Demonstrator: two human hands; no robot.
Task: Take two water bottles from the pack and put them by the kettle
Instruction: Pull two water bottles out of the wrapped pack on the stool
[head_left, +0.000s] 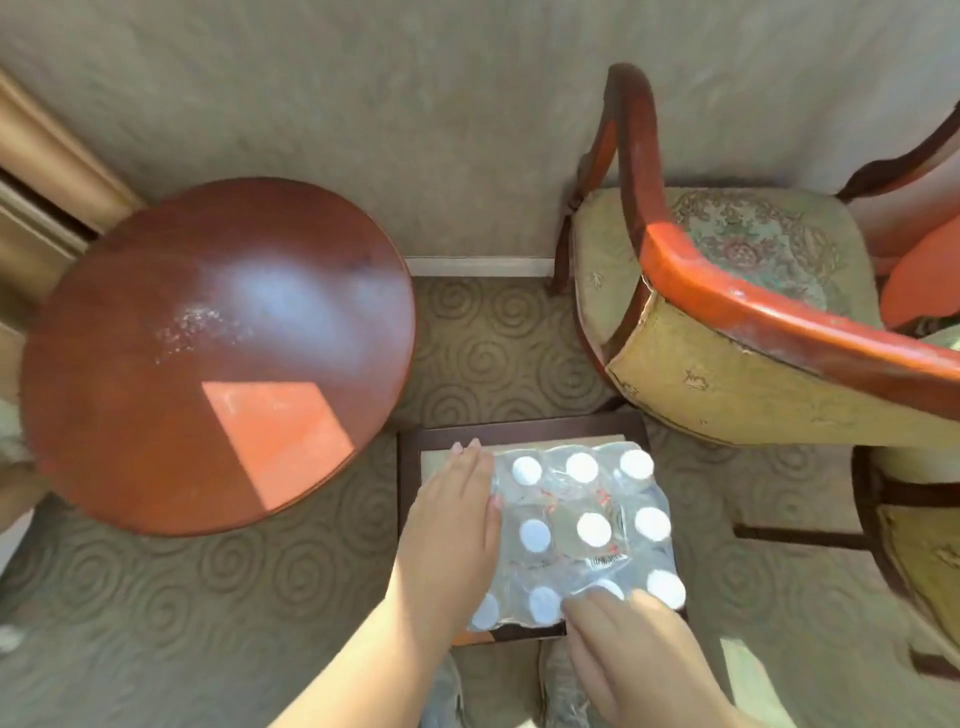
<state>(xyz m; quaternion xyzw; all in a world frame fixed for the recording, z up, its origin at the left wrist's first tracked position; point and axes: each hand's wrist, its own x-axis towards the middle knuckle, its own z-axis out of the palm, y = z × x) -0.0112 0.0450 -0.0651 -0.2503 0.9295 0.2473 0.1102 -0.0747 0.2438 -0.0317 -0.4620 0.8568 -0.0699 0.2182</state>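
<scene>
Swirl-patterned carpet is surrounding a low dark stool (408, 467) bearing our shrink-wrapped pack of white-capped clear bottles (582, 530). We are pressing our left hand (457, 514) flat, fingers together, and right hand (623, 654), grasping nothing; tight film may be resisting, tipping the pack.

My left hand (457, 514) lies flat against the left side of the shrink-wrapped pack of water bottles (582, 530), white caps up, on a dark-framed low stool (410, 467). My right hand (623, 639) touches the pack's near edge, fingers spread. Left of the pack stands a round wooden surface (208, 353); behind it to the right, an upholstered armchair (727, 312).
</scene>
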